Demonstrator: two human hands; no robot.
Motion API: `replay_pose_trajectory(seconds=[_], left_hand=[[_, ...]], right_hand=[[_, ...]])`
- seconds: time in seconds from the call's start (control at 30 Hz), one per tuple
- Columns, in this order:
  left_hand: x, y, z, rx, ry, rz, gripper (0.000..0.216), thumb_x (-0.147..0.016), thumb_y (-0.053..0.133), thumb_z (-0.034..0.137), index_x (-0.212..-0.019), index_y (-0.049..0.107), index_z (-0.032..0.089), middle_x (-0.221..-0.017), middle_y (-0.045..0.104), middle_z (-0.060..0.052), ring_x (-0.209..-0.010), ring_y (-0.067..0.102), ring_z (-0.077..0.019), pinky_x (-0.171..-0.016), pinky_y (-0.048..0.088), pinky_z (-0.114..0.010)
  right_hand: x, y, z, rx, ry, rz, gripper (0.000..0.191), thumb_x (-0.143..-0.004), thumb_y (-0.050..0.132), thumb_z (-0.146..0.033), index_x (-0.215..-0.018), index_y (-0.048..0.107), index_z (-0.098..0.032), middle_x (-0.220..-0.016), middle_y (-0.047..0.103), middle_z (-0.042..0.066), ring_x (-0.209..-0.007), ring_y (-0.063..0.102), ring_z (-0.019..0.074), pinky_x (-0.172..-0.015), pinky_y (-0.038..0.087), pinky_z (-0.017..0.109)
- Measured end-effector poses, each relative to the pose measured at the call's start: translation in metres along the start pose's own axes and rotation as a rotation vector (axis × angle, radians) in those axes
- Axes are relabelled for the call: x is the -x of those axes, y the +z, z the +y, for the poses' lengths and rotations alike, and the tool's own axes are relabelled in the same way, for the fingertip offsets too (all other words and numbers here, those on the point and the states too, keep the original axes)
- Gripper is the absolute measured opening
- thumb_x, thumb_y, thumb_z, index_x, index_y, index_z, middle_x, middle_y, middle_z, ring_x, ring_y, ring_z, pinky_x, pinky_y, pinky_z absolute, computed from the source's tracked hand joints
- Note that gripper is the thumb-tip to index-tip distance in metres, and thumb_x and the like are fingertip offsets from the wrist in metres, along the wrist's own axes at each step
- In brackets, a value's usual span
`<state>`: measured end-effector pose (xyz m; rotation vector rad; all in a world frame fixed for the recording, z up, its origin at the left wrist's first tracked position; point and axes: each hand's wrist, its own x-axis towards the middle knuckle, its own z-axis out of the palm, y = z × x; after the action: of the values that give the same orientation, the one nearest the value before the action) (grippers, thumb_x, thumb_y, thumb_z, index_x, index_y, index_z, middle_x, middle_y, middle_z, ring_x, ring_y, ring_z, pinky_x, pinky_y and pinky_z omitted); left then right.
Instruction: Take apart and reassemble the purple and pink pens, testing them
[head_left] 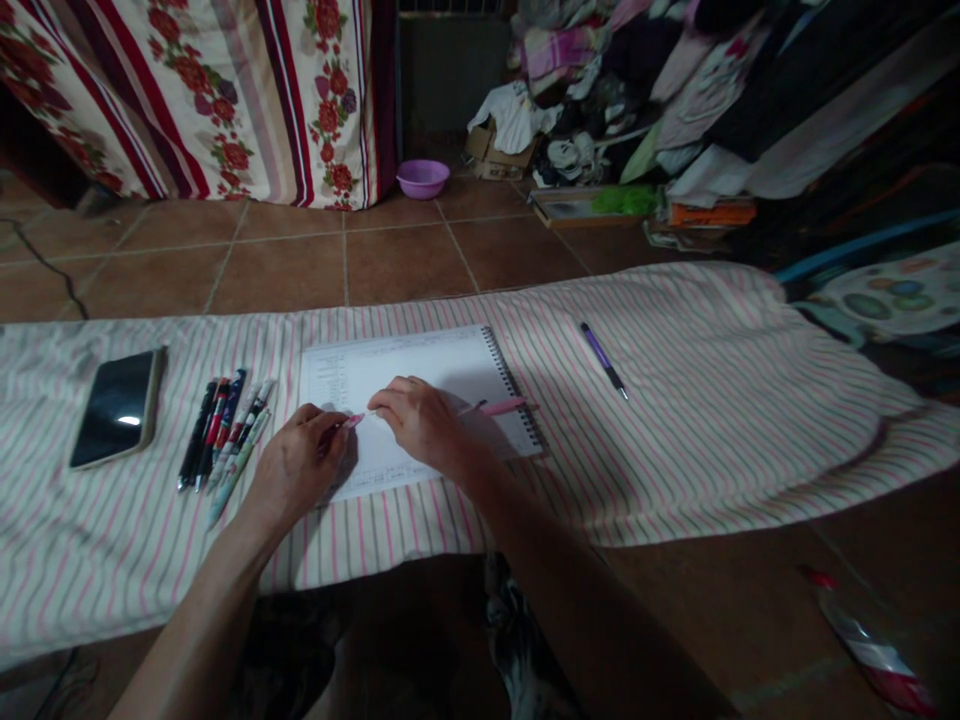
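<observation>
A spiral notebook (pixel 405 350) lies on the striped cloth, its coil on the right side. Above its page, my left hand (pixel 298 455) is closed around a pink pen part (pixel 352 421) whose end points right. My right hand (pixel 412 420) is pinched just beyond that end; whatever its fingertips hold is too small to make out. Behind my right wrist, another pink pen piece (pixel 501 406) rests across the coil, partly hidden by the wrist. Several pens (pixel 225 430) lie side by side left of my left hand. A purple pen (pixel 604 360) lies to the notebook's right.
A phone (pixel 118 408) lies at the left on the striped cloth (pixel 697 400). Beyond the cloth's far edge are floor tiles, a purple basin (pixel 423 178), a floral curtain (pixel 247 100) and piled clothes (pixel 600 90). A bottle (pixel 870 640) lies on the floor at lower right.
</observation>
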<state>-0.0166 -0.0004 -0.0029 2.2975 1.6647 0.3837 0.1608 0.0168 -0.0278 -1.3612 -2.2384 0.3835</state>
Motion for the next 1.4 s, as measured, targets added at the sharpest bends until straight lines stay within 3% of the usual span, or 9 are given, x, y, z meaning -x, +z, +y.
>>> replay_pose_trajectory(seconds=[0.5, 0.83, 1.17, 1.4], left_hand=[[-0.001, 0.004, -0.001, -0.043, 0.022, -0.012, 0.034, -0.085, 0.037, 0.030, -0.100, 0.063, 0.014, -0.083, 0.057, -0.007, -0.069, 0.058, -0.0177, -0.066, 0.046, -0.030], [-0.001, 0.007, 0.000, -0.021, -0.001, 0.012, 0.034, -0.085, 0.036, 0.030, -0.100, 0.062, 0.015, -0.087, 0.057, -0.007, -0.072, 0.058, -0.0186, -0.068, 0.046, -0.031], [0.000, 0.009, 0.005, -0.031, -0.025, 0.020, 0.034, -0.086, 0.038, 0.032, -0.103, 0.061, 0.013, -0.090, 0.057, -0.008, -0.075, 0.059, -0.0196, -0.068, 0.046, -0.031], [0.000, 0.010, 0.012, -0.195, -0.071, 0.039, 0.029, -0.086, 0.044, 0.034, -0.104, 0.061, 0.020, -0.091, 0.059, -0.005, -0.073, 0.061, -0.0194, -0.057, 0.040, -0.028]], right_hand=[[-0.001, 0.000, 0.000, 0.019, -0.006, 0.011, 0.016, -0.087, 0.050, -0.018, -0.089, 0.066, -0.017, -0.083, 0.063, 0.005, -0.081, 0.053, 0.0146, -0.075, 0.038, 0.026], [0.000, 0.003, 0.004, 0.110, -0.025, -0.013, 0.025, -0.087, 0.047, -0.016, -0.103, 0.065, -0.023, -0.086, 0.061, 0.006, -0.081, 0.052, 0.0169, -0.073, 0.039, 0.027], [0.000, 0.002, 0.003, 0.079, -0.020, -0.018, 0.025, -0.087, 0.047, -0.016, -0.100, 0.067, -0.022, -0.085, 0.061, 0.006, -0.080, 0.052, 0.0162, -0.074, 0.039, 0.027], [0.000, 0.000, 0.002, 0.052, -0.002, -0.011, 0.022, -0.087, 0.048, -0.017, -0.096, 0.068, -0.020, -0.083, 0.061, 0.006, -0.079, 0.053, 0.0158, -0.073, 0.040, 0.026]])
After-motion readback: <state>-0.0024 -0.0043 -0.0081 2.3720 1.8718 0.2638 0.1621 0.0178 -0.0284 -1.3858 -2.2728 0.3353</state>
